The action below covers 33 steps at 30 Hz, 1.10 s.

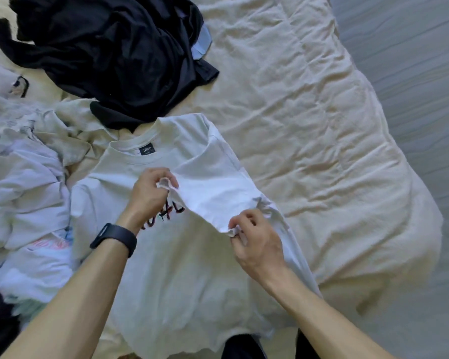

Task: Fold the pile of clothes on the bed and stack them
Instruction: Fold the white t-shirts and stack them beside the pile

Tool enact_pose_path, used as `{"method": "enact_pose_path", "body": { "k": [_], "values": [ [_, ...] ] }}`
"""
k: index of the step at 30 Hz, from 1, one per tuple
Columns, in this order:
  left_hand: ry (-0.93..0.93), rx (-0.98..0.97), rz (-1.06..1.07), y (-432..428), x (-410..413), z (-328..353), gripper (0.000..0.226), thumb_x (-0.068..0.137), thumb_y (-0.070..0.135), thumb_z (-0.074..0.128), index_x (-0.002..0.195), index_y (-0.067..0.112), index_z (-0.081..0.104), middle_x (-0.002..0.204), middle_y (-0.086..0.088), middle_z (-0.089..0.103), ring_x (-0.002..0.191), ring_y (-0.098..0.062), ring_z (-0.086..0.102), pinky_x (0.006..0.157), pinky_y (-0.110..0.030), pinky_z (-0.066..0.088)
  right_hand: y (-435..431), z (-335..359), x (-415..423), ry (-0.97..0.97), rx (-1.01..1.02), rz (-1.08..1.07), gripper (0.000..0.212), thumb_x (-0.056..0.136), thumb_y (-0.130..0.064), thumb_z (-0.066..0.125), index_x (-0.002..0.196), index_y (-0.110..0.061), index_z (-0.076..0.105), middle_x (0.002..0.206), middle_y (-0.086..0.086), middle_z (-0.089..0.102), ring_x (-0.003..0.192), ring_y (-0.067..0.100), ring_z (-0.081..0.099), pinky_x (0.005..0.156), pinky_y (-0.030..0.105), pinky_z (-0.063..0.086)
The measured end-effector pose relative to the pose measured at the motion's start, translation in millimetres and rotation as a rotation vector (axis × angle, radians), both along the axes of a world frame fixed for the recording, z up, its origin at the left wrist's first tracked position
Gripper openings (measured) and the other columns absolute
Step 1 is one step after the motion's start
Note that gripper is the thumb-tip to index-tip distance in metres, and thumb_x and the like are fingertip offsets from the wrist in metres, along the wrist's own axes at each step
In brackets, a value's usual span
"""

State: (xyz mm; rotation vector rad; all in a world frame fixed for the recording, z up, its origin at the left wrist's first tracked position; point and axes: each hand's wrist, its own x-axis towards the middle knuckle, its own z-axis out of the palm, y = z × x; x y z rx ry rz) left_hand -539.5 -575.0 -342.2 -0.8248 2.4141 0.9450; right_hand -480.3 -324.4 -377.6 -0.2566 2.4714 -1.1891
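Two bare hands pinched one sleeve [213, 187] of a white T-shirt [182, 281], which lay flat on the bed [309, 125], hem at the near edge, collar pointing away, long axis straight out from the person. The left hand [148, 193] gripped the cuff over the chest print. The right hand [254, 242] gripped its other corner, nearer the bed's right edge. Both forearms reached over the shirt.

Left hand [147, 193], right hand [255, 244] on T-shirt [182, 281]
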Motion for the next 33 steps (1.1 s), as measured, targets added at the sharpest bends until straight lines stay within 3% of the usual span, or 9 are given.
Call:
{"method": "enact_pose_path", "body": {
  "k": [3, 6, 10, 13, 15, 21, 26, 30, 33],
  "values": [
    [-0.385, -0.165, -0.125, -39.8, 72.5, -30.2, 0.044, 0.084, -0.008, 0.049, 0.112, 0.018, 0.072, 0.129, -0.016, 0.06, 0.115, -0.034, 0.058, 0.086, -0.036, 0.049, -9.2, -11.1, 40.3, -0.426, 0.066, 0.318, 0.03, 0.092, -0.025, 0.066, 0.122, -0.026, 0.066, 0.129, -0.009, 0.057, 0.101, 0.013, 0.064, 0.091, 0.035, 0.05],
    [-0.352, -0.186, -0.098, -48.7, 80.4, -50.0, 0.052, 0.085, 0.005, 0.054, 0.136, 0.016, 0.056, 0.134, -0.017, 0.054, 0.121, -0.036, 0.05, 0.1, -0.039, 0.043, -8.3, -14.3, 47.8, -0.507, 0.044, -0.193, 0.023, 0.089, -0.038, 0.074, 0.107, -0.025, 0.068, 0.106, -0.011, 0.068, 0.083, 0.003, 0.065, 0.086, 0.031, 0.051],
    [-0.007, -0.05, 0.006, -17.1, 19.9, -61.0, 0.062, 0.084, 0.038, 0.061, 0.142, 0.021, 0.047, 0.139, -0.004, 0.048, 0.127, -0.02, 0.047, 0.101, -0.032, 0.039, -4.5, -21.4, 27.7, -0.872, -0.345, -0.723, 0.033, 0.091, -0.035, 0.075, 0.114, -0.013, 0.069, 0.102, -0.001, 0.073, 0.075, 0.018, 0.074, 0.064, 0.032, 0.059],
    [-0.015, 0.034, 0.098, -1.9, -24.1, -70.4, 0.062, 0.085, 0.056, 0.062, 0.134, 0.019, 0.05, 0.123, 0.006, 0.054, 0.111, -0.014, 0.052, 0.088, -0.029, 0.039, -14.5, -17.0, 7.5, -1.163, -0.655, -0.802, 0.024, 0.088, -0.039, 0.076, 0.106, -0.024, 0.077, 0.102, -0.008, 0.075, 0.072, 0.013, 0.071, 0.062, 0.025, 0.057],
    [-0.098, 0.051, 0.121, -1.1, -41.0, -76.6, 0.042, 0.088, 0.054, 0.063, 0.108, 0.018, 0.057, 0.103, 0.007, 0.058, 0.097, -0.018, 0.055, 0.075, -0.03, 0.04, -26.4, -19.0, -1.9, -1.266, -0.715, -0.835, 0.026, 0.088, -0.041, 0.076, 0.107, -0.024, 0.076, 0.098, -0.006, 0.074, 0.072, 0.009, 0.069, 0.062, 0.023, 0.056],
    [-0.125, 0.376, 0.169, -3.8, -73.7, -68.8, 0.045, 0.087, 0.049, 0.072, 0.117, 0.016, 0.067, 0.115, -0.002, 0.07, 0.104, -0.019, 0.068, 0.095, -0.037, 0.054, -29.8, -32.1, -32.0, -1.274, -0.83, -1.111, 0.008, 0.097, -0.022, 0.067, 0.091, -0.017, 0.065, 0.069, -0.004, 0.057, 0.045, 0.002, 0.046, 0.039, 0.014, 0.038],
    [-0.161, 0.651, 0.241, 23.6, -114.1, -66.6, 0.034, 0.092, 0.033, 0.072, 0.114, 0.011, 0.058, 0.108, -0.009, 0.067, 0.093, -0.023, 0.067, 0.09, -0.04, 0.055, 3.7, -43.3, -45.6, -1.251, -0.976, -1.18, 0.032, 0.096, -0.029, 0.067, 0.064, -0.025, 0.069, 0.064, -0.01, 0.053, 0.044, 0.001, 0.045, 0.037, 0.013, 0.032],
    [-0.324, 0.569, 0.165, 29.0, -130.9, -72.1, 0.032, 0.09, 0.034, 0.074, 0.108, 0.01, 0.063, 0.103, -0.009, 0.072, 0.092, -0.025, 0.071, 0.087, -0.04, 0.057, 4.4, -52.9, -42.4, -1.173, -0.753, -1.051, 0.01, 0.096, -0.033, 0.068, 0.089, -0.027, 0.065, 0.072, -0.007, 0.057, 0.048, 0.002, 0.046, 0.038, 0.015, 0.028],
    [-0.455, 0.524, 0.125, 15.5, -133.1, -69.3, 0.038, 0.089, 0.04, 0.073, 0.113, 0.011, 0.067, 0.108, -0.002, 0.073, 0.098, -0.02, 0.07, 0.091, -0.031, 0.054, -1.3, -55.2, -43.8, -1.078, -0.749, -1.142, 0.006, 0.097, -0.028, 0.067, 0.093, -0.023, 0.066, 0.084, -0.001, 0.068, 0.062, 0.009, 0.061, 0.047, 0.02, 0.042]
  ]
}}
